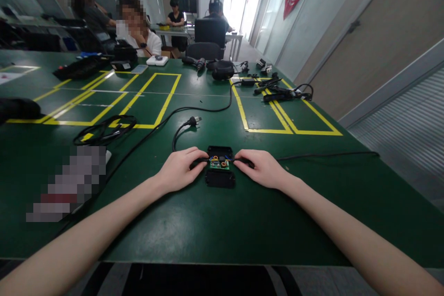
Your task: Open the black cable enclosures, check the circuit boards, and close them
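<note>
A small green circuit board (219, 164) with copper-wound coils sits between my two hands, near the front middle of the table. My left hand (180, 169) is closed on the black power cable (198, 162) at the board's left end; behind that hand a cable curves up to a plug (193, 121). At the right end, my right hand (262, 167) pinches a second black cable (244, 161), and a line runs off to the right behind it. One black case half (219, 150) lies just beyond the board, partly hidden by it. The other case half (219, 179) lies on the near side.
The green table (166, 231) carries yellow tape outlines. A coiled cable (104, 132) and a blurred-out long object (69, 185) lie left. Farther back are a power drill (197, 63), a black pouch (222, 70) and bundled cables (277, 92). A person (138, 32) sits across the table.
</note>
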Available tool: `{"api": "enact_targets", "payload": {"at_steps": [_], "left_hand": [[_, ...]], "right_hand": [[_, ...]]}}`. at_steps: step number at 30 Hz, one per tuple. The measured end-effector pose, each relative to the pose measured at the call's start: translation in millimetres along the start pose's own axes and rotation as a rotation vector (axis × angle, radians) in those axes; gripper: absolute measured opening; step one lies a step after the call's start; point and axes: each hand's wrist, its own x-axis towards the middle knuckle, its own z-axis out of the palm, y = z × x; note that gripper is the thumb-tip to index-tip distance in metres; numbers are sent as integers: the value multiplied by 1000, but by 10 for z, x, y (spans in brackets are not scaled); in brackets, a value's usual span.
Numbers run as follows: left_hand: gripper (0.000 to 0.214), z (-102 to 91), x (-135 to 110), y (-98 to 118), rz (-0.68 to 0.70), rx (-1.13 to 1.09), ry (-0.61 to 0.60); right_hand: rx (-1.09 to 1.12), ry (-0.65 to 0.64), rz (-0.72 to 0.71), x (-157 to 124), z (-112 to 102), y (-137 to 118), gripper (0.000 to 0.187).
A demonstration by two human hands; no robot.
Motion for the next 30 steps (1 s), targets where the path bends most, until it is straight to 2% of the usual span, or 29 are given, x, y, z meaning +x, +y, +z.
{"api": "enact_targets", "payload": {"at_steps": [3,7,13,18,25,30], "left_hand": [[14,-21,-6,17,8,-21,24],[15,-55,-19,33,69,-66,12],[13,-40,-45,-1,167,-133,-6],[14,-60,-56,24,150,-154,-60],[13,-59,-40,39,115,-128,-43],[16,-36,-35,19,76,-125,-33]], "right_hand": [[0,15,-28,-15,-16,-1,18],[48,44,-136,-46,-46,-47,20],[75,-22,-222,-70,-70,-120,21],[53,-38,-237,-71,-65,-150,21],[24,19,-204,-48,-31,-142,17],[13,12,-145,-39,-19,-125,15]]}}
